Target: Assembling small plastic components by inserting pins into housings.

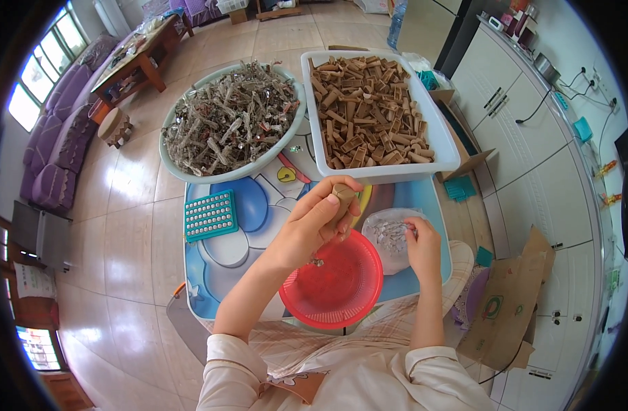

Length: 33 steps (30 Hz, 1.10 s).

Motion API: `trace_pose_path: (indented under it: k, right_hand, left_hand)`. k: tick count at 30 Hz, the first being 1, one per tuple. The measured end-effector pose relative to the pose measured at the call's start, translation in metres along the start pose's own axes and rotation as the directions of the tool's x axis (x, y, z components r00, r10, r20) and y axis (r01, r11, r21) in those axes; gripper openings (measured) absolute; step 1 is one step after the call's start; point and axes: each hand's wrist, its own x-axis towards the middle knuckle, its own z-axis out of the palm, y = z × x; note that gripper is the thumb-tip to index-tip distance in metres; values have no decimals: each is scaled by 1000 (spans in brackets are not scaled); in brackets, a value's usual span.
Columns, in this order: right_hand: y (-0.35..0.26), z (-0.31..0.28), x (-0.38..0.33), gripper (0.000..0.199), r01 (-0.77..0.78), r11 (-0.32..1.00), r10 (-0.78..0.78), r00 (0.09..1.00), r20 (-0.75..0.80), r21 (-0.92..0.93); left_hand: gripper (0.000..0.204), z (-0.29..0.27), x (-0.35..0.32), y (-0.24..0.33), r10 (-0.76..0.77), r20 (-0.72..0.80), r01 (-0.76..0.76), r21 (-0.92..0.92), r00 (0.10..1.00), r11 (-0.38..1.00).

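Put a clock face flat on the table, with the red basket in the middle. The left hand is up at 12 o'clock, and its fingers are wrapped tight around a brown piece (maybe more than one; I can't tell). Lots more brown parts fill the white tub, just past 12.

The right hand is at 2 o'clock, at the edge of a see-through bag of small pale bits. Its fingers are bent, but I can't tell if they pinch anything.

I think this is the picking step: one hand keeps the brown part ready while the other gets a small bit. The next move seems to need a neat pinch, then bringing the right hand toward 10 o'clock to meet the left.
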Motion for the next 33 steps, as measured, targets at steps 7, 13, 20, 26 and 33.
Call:
trace_pose_path:
  k: [7,13,20,26,33]
  right_hand:
    - [2,-14,-1,12,-57,954,112,978,-176,293]
    - [-49,-38,4,8,52,724,90,981,-169,688]
    - [-117,-38,9,7,224,505,-132,975,-182,834]
    - [-136,-34,5,5,264,510,-177,964,-200,819]
    - [-129,-25,3,8,360,611,-287,931,-227,705]
  left_hand:
    - [27,8,-1,1,23,-29,-26,-101,999,995]
    - [33,2,-2,-3,-56,78,70,-190,995,979]
    - [35,13,-6,-6,-92,129,114,-168,987,979]
    - [36,16,-12,-6,-60,179,100,-223,982,970]
    - [35,24,-16,-2,-60,93,69,-89,994,994]
